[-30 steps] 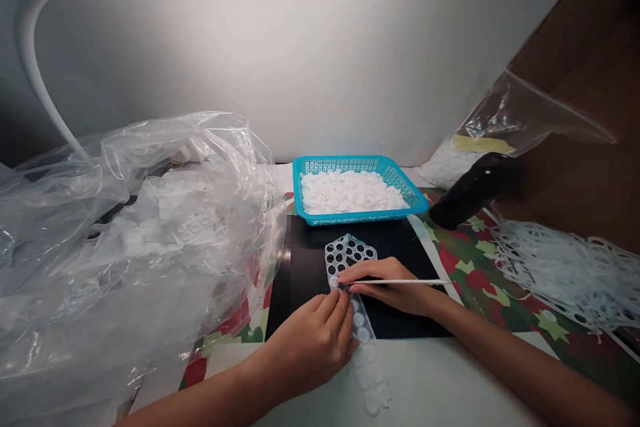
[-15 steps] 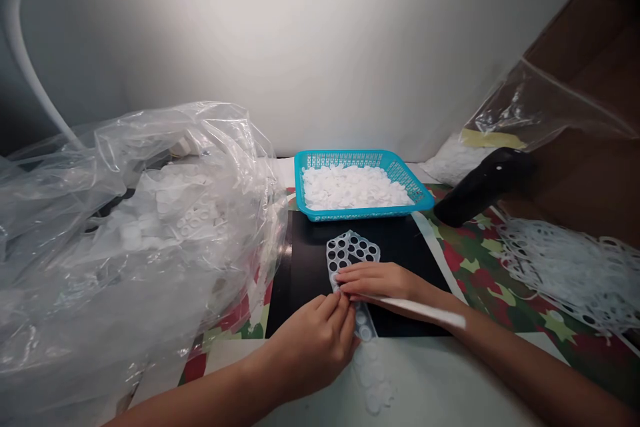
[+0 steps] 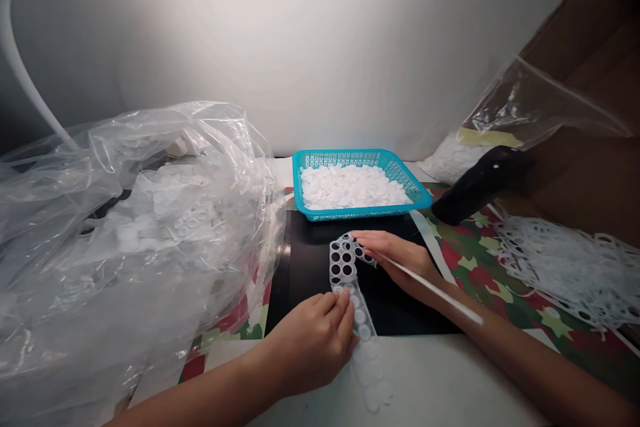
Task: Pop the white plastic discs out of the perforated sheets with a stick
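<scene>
Strip [image 3: 361,315] across black mat [image 3: 307,260] and pale sheet [image 3: 435,380], bent at far end, with open holes [image 3: 336,258] there and rounds [image 3: 365,331] nearer; in clasp of left hand [image 3: 320,337] at mid-length; white stick [image 3: 425,284] in grasp of right hand [image 3: 403,260], beside bent end; farther back, blue basket [image 3: 363,213] of discs [image 3: 355,188]; bag [image 3: 150,307] at left, scraps [image 3: 575,273] at right.

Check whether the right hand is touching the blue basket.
Apart: the head view shows black mat between the fingers of the right hand and the near rim of the blue basket.
</scene>
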Demonstrator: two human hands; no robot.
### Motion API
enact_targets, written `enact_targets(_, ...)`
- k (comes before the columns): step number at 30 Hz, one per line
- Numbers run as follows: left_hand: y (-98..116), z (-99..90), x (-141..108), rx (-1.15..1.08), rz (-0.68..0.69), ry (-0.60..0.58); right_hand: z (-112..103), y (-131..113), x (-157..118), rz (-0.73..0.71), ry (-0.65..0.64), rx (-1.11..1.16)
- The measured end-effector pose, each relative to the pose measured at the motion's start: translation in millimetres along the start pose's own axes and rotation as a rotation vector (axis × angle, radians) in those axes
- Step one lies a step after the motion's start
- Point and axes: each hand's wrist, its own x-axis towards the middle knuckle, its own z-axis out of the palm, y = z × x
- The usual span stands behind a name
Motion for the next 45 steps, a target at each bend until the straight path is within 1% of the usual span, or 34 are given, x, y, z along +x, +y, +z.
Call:
enact_targets(2,0,-0.4,0,-0.009,-0.006,-0.005,-4,-1,-4,-0.051,-0.032,0.003)
enact_targets(4,0,-1.0,0,-0.016,-0.010,-0.012,-4,1,-11,-0.139,-0.094,-0.008)
enact_targets(7,0,-1.9,0,-0.024,-0.015,-0.018,2,7,-22,-0.269,-0.165,-0.036)
enact_targets(10,0,-2.3,0,-0.031,-0.019,-0.024,8,12,-27,-0.324,-0.197,-0.053)
enact_targets(13,0,-2.5,1,-0.040,-0.017,-0.026,11,12,-27,-0.319,-0.236,-0.059)
enact_targets(18,-1,-2.6,1,-0.042,-0.016,-0.030,9,9,-26,-0.226,-0.282,0.005)
enact_targets(21,-1,-1.8,1,-0.039,-0.014,-0.035,10,10,-28,-0.198,-0.293,0.025)
enact_targets(28,-1,-3.2,1,-0.034,-0.005,-0.041,18,15,-30,-0.259,-0.222,-0.027)
enact_targets(32,-2,-4.6,2,-0.024,0.006,-0.035,15,12,-30,-0.297,-0.246,-0.103)
enact_targets(37,-1,-3.7,3,-0.004,0.027,-0.026,13,4,-29,-0.329,-0.269,-0.261)
enact_targets(40,-2,-3.5,3,0.003,0.030,-0.033,13,0,-25,-0.308,-0.243,-0.284)
enact_targets(45,-1,-4.7,3,0.005,0.031,-0.040,14,0,-26,-0.252,-0.219,-0.217)
